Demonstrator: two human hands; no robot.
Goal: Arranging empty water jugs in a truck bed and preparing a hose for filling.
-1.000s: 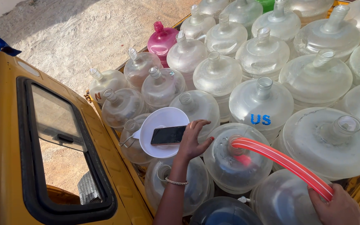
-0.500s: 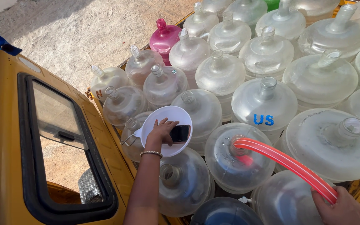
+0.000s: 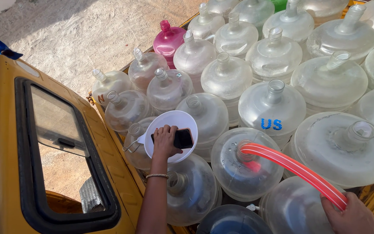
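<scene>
The left hand (image 3: 166, 141) grasps a black phone (image 3: 182, 138) inside a white plastic funnel (image 3: 169, 122); the right hand (image 3: 352, 216) holds a red hose (image 3: 295, 167) feeding a clear plastic jug (image 3: 245, 171).

Light: harsh sun (overhead) | glare: jug tops | focus: sharp

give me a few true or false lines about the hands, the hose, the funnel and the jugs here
1. The left hand rests on a dark phone lying in the white funnel. True.
2. The red hose ends in the mouth of the pink jug. False: its end sits in the neck of a clear jug near the funnel.
3. The right hand grips the hose. True.
4. Every jug is clear. False: one is pink.
5. The left wrist is bare. False: it wears a thin bracelet.
</scene>
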